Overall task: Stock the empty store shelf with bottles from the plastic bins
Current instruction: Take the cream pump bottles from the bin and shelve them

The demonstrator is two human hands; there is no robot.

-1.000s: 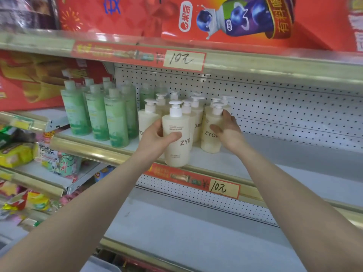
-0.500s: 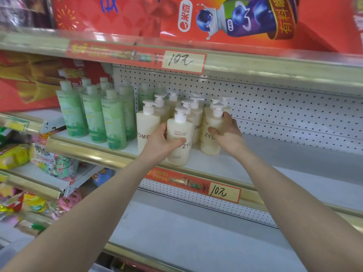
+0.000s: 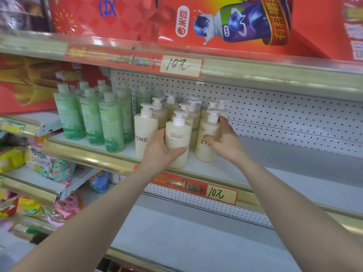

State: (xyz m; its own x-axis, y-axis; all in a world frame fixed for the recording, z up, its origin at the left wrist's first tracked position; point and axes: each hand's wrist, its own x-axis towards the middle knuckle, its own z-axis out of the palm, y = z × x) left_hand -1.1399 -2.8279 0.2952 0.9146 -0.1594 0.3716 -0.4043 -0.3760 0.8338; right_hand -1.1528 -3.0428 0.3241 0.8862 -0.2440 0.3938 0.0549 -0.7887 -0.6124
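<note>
A store shelf (image 3: 225,169), empty toward its right end. At its front edge, the left hand (image 3: 157,152) grips one cream pump bottle (image 3: 177,142); the right hand (image 3: 225,140) grips its neighbour (image 3: 206,142). They look heavy, smooth, rigid; best held around the body.

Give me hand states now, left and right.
Left hand: closed around the front cream pump bottle standing on the shelf.
Right hand: closed around the rightmost cream pump bottle.
</note>
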